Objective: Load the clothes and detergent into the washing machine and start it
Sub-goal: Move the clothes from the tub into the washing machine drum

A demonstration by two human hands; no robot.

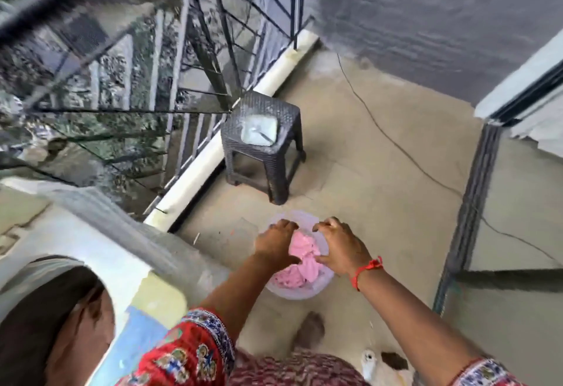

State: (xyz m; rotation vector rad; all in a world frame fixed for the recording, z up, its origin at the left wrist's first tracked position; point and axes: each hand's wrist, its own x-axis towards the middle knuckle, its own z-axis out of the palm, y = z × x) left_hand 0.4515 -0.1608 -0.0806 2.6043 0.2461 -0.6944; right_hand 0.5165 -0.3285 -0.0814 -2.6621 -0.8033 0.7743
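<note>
Left hand: the left hand (pixel 275 241) reaches down into the tub, fingers curled onto the pink cloth, thumb on its left side
Right hand: the right hand (pixel 339 248) is on the other side of the same cloth, fingers bent over it, thumb pressed on the cloth; a red thread (pixel 367 270) is tied on this wrist
Grip: both hands look closed on the cloth, but the picture is a bit blurry, so how tight I cannot tell
Pink cloth: the pink cloth (pixel 300 259) is bunched up in the tub, between the two hands
Tub: the pale tub (pixel 304 291) sits on the floor (pixel 380 203), just in front of the person
Washing machine: the washing machine (pixel 91 242) is at the left, its round opening (pixel 54 318) dark inside, near the tub
Stool: a dark stool (pixel 265 142) stands past the tub, beside the railing (pixel 195 66)
Cable: a thin cable (pixel 405 148) runs over the floor at the right
Sleeves: red patterned sleeves (pixel 189 352) at the bottom
</note>
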